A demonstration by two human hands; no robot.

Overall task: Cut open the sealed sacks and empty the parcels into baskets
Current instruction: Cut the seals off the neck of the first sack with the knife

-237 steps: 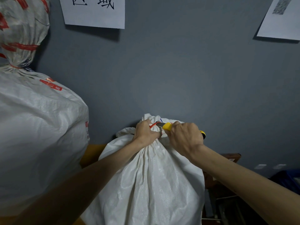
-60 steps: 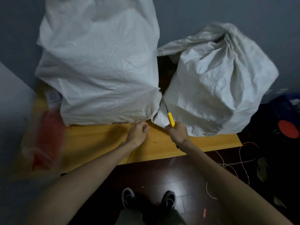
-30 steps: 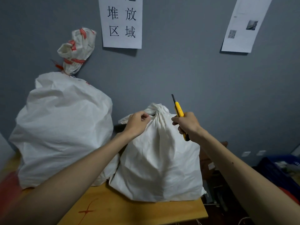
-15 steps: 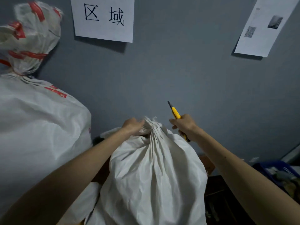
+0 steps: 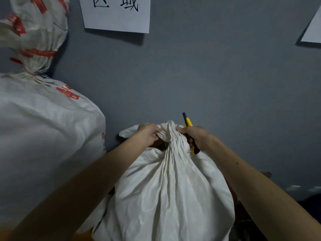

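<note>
A grey wall (image 5: 208, 75) fills the background. A white sign (image 5: 116, 13) with black characters hangs high on it, cut off by the top edge. A second white sheet (image 5: 312, 32) shows at the top right corner, mostly out of frame. Two pale, blurred sockets (image 5: 295, 186) sit low on the wall at right. A strip of yellow desk (image 5: 81, 237) shows at the bottom.

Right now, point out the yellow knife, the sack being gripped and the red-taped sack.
yellow knife (image 5: 188, 121): head view, on its yellow body below the dark tip.
gripped sack (image 5: 169, 134): head view, on its gathered neck.
red-taped sack (image 5: 43, 140): head view, on its white side.
</note>
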